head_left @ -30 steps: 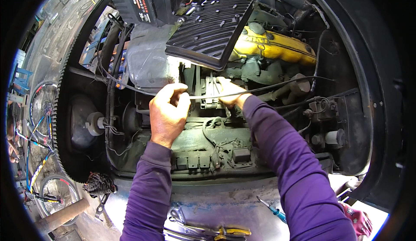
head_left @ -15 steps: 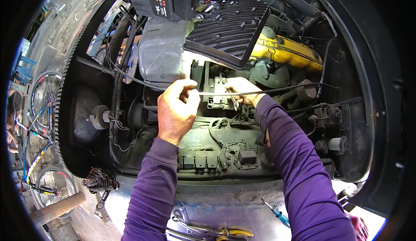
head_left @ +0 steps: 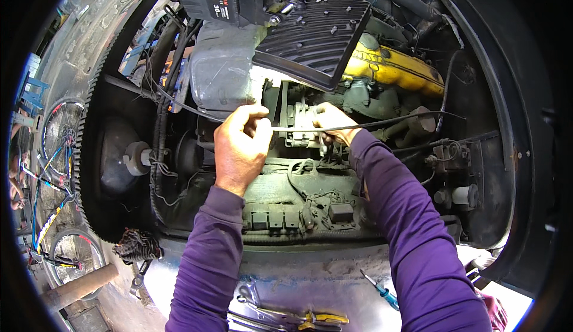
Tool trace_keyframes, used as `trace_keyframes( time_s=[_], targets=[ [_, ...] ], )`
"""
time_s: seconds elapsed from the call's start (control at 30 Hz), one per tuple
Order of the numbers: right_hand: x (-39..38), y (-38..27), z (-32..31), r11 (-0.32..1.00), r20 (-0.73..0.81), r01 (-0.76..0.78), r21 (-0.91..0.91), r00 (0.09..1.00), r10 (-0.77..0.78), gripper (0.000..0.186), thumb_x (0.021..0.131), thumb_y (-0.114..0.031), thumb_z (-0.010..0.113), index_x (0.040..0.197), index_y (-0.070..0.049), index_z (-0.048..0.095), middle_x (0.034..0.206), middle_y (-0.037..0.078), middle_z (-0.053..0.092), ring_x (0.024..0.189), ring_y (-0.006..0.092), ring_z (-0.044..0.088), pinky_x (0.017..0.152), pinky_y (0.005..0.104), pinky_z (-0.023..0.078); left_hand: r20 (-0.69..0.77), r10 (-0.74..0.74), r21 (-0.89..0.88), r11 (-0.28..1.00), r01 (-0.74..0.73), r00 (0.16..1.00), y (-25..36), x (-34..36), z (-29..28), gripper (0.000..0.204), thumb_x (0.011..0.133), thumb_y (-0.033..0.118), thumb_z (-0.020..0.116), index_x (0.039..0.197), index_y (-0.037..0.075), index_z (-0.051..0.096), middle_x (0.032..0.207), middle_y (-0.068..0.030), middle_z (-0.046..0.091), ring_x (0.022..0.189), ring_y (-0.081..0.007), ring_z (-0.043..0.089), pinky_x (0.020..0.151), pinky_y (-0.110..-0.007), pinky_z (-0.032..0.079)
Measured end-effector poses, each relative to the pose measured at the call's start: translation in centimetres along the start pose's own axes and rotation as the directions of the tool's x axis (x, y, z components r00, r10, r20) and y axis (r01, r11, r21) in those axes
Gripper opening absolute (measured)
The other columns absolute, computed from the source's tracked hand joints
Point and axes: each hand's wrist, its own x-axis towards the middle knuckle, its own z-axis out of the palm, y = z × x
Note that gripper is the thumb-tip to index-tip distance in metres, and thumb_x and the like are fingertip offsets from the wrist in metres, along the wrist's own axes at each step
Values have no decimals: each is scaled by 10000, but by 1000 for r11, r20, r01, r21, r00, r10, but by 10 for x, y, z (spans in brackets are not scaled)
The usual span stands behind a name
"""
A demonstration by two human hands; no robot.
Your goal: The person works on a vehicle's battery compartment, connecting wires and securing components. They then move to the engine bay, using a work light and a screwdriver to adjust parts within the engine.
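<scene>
A long thin dark cable (head_left: 382, 122) runs across the engine bay. My left hand (head_left: 243, 148) is closed with thumb and fingers pinching the cable left of the middle. Just right of it, my right hand (head_left: 336, 123) reaches under the cable to a grey, ribbed alternator-like unit (head_left: 299, 121). Its fingers are curled at that unit's right side, where a small piece of metal (head_left: 324, 147) shows below them. Whether that piece is a tool in the hand or part of the engine I cannot make out. The fingertips are partly hidden.
A battery-powered work lamp (head_left: 310, 36) with a black finned back hangs over the engine, near the yellow engine cover (head_left: 394, 69). On the front ledge lie yellow-handled pliers (head_left: 322, 320), a teal-handled screwdriver (head_left: 382, 290) and a ring spanner (head_left: 138, 278). Bicycles (head_left: 59, 183) stand at far left.
My left hand has shifted slightly left, still pinching the cable. My right hand has turned a little at the unit, its fingers moving slightly. The view has shifted a touch.
</scene>
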Motion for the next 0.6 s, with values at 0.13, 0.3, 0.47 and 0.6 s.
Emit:
trace_keyframes(
  time_s=[0.13, 0.3, 0.47, 0.6],
  targets=[
    [-8, -10, -14, 896, 134, -16, 444, 990, -49, 156, 989, -133, 610, 839, -92, 621, 725, 44, 603, 500, 132, 477, 438, 283, 355, 9, -1, 7, 1000, 1, 1000, -1, 0, 1, 129, 922, 33, 698, 1032, -27, 726, 798, -43, 696, 659, -75, 581, 632, -262, 493],
    [-8, -18, -12, 837, 221, -26, 547, 969, -115, 302, 923, -232, 752, 1133, -54, 628, 856, 84, 682, 608, 153, 576, 517, 287, 453, 8, -28, -29, 999, 28, 1000, 0, -1, 2, 139, 926, 33, 700, 1048, -28, 724, 793, -31, 693, 664, -67, 578, 625, -258, 488],
    [-11, -13, 10, 820, -60, 188, -540, 964, -260, 718, 967, -319, 722, 1486, 76, 421, 1316, 325, 656, 1220, 383, 668, 1037, 424, 538, 9, -42, -12, 999, 42, 999, 3, 1, 1, 139, 935, 35, 698, 1055, -28, 729, 775, -19, 675, 663, -61, 564, 620, -244, 476],
    [-11, -12, 7, 730, 69, 328, -599, 930, -360, 711, 927, -193, 762, 1493, 70, 421, 1316, 326, 654, 1203, 361, 674, 1032, 414, 537, -1, -22, -8, 1000, 22, 1000, 1, 0, 1, 150, 924, 36, 705, 1060, -24, 732, 786, -19, 685, 666, -63, 567, 624, -245, 477]
  ],
)
